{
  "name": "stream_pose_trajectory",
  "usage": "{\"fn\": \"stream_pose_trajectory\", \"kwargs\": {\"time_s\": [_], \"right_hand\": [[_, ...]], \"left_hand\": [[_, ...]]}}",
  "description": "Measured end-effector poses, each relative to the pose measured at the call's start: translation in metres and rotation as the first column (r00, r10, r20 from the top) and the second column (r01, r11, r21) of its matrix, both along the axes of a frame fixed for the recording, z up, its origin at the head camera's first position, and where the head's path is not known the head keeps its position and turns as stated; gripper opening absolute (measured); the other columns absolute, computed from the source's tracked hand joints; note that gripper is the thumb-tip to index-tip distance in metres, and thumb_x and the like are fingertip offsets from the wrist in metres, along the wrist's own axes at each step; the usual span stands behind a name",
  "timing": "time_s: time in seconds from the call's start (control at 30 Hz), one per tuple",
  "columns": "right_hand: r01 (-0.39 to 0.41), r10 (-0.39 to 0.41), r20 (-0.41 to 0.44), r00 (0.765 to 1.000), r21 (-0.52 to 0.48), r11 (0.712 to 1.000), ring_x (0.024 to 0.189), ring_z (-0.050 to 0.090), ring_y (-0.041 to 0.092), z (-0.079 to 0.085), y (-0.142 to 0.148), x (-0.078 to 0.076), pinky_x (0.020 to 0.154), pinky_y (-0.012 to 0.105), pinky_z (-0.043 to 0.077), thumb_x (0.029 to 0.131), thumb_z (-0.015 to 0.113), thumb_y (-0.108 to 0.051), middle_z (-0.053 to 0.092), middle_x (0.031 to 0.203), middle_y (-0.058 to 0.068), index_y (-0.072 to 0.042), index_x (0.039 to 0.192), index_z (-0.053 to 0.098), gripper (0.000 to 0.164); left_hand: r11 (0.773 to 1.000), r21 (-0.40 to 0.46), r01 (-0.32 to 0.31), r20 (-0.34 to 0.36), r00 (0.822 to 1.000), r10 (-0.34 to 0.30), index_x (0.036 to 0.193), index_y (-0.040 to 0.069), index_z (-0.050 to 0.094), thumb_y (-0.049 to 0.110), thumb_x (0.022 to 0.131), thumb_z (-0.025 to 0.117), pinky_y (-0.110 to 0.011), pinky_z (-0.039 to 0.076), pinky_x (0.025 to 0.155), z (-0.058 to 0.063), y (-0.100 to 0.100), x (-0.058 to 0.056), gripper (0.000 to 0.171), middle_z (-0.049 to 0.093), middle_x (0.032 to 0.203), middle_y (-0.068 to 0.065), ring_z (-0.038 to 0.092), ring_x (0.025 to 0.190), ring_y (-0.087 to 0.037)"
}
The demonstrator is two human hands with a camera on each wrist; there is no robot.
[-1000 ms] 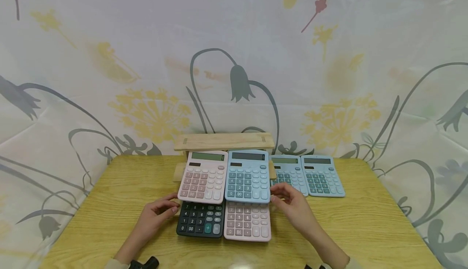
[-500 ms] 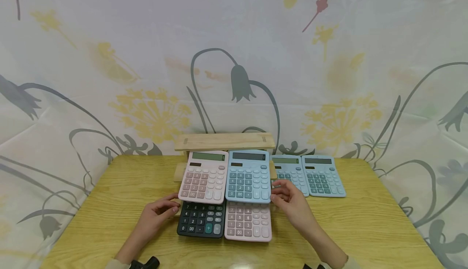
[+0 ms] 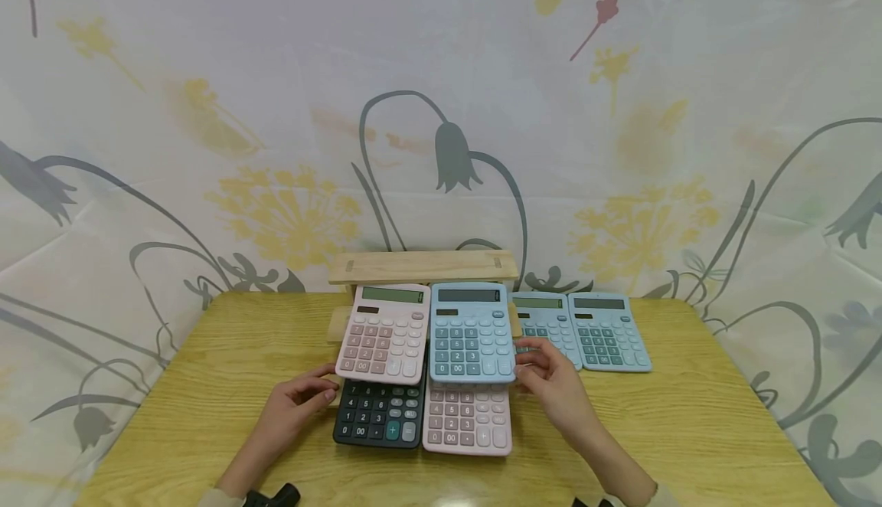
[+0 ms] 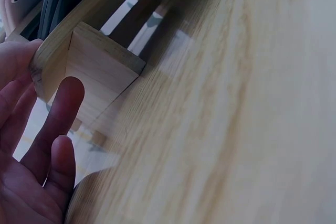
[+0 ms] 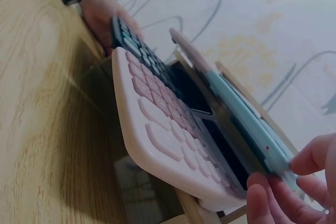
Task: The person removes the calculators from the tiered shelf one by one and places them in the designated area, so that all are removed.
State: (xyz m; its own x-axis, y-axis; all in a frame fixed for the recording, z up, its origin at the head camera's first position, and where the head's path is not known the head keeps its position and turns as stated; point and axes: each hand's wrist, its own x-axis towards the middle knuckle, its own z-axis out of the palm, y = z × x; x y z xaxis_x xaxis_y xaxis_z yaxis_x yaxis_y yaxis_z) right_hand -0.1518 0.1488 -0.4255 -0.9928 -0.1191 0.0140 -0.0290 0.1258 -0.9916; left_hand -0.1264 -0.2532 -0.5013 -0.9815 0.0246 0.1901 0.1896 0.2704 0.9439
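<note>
My right hand (image 3: 554,384) pinches the lower right edge of a light blue calculator (image 3: 470,342), which leans in the upper row of a wooden stand (image 3: 423,266). In the right wrist view, fingertips (image 5: 310,156) lie at that calculator's edge. To its left leans a pink calculator (image 3: 382,338), a narrow gap between them. Below stand a black calculator (image 3: 377,419) and another pink calculator (image 3: 468,423). My left hand (image 3: 292,407) rests beside the black calculator with loosely bent fingers. The left wrist view shows its fingertips touching the stand's wooden side (image 4: 94,74).
Two more light blue calculators, a nearer one (image 3: 551,338) partly hidden by the right hand and an outer one (image 3: 608,331), lie to the right of the stand. Everything is on a wood-grain table (image 3: 689,430). A flower-patterned cloth (image 3: 441,55) hangs behind.
The upper light blue calculator has shifted slightly right with my right hand, opening a narrow gap beside the pink one. My left hand stays in place.
</note>
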Motion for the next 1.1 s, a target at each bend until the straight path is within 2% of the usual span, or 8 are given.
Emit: {"fn": "stream_pose_trajectory", "kwargs": {"time_s": [0.23,0.43,1.1], "right_hand": [[-0.016,0.016,0.032,0.999,0.002,1.0,0.095,0.067,0.025,0.0,0.0004,-0.0011,0.081,0.038,0.057,0.097,0.059,-0.001,0.064,0.119,0.02,-0.004,0.136,0.052,0.04],[-0.024,0.025,0.057,0.998,-0.023,0.999,0.094,0.067,0.025,0.0017,-0.0008,-0.0015,0.081,0.038,0.057,0.096,0.059,0.0,0.063,0.119,0.021,-0.006,0.141,0.05,0.046],[-0.033,0.039,0.071,0.997,-0.079,0.996,0.095,0.063,0.026,0.0027,-0.0004,0.0023,0.082,0.036,0.057,0.096,0.052,0.009,0.055,0.122,0.023,-0.004,0.139,0.052,0.045]], "left_hand": [[1.0,0.002,-0.004,0.002,1.0,0.004,0.097,0.001,0.075,0.006,0.091,0.071,-0.024,0.053,0.078,-0.0003,-0.0003,-0.0001,0.009,0.061,0.129,-0.02,0.056,0.112,0.005],[1.0,-0.001,-0.01,-0.002,1.0,0.01,0.096,0.001,0.075,0.005,0.09,0.072,-0.023,0.053,0.079,-0.0001,-0.0004,-0.0006,0.008,0.062,0.128,-0.02,0.056,0.112,0.005],[1.0,-0.009,-0.023,0.02,1.0,0.023,0.096,0.002,0.075,0.006,0.091,0.072,-0.023,0.052,0.081,0.0024,0.0011,0.0003,0.008,0.062,0.13,-0.02,0.056,0.112,0.005]]}}
